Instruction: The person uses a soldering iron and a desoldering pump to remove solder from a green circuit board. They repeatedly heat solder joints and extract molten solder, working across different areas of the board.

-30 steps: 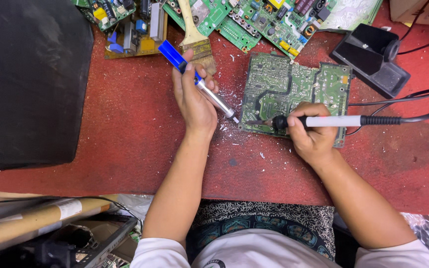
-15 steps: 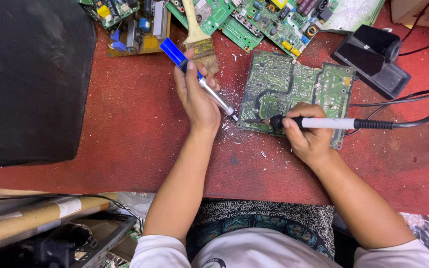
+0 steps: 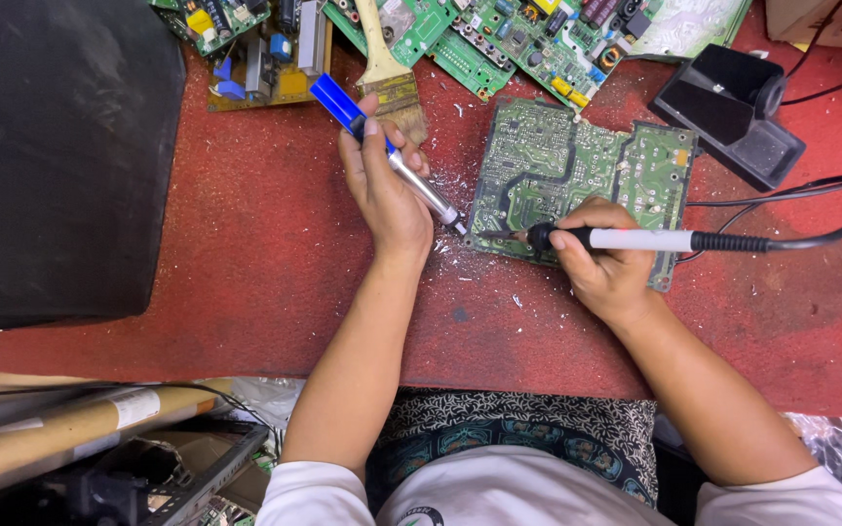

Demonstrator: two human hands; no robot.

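A slim desoldering pump with a silver barrel and a blue plunger end was held in the left hand, the fingers clamped round its barrel, its tip pointed down at the lower left edge of a green printed circuit board lying solder side up at the upper middle of the frame. A soldering iron with a white and black handle was gripped in the right hand, fingers closed on the handle, with its tip laid on the same lower left edge of the board, just beside the pump tip. White flecks were scattered on the red bench around that spot. A black open-topped stand or tray was seen at the upper right; its contents could not be told. A wooden-handled paintbrush and further populated green circuit boards were laid along the top edge. A large black slab was placed at the upper left.
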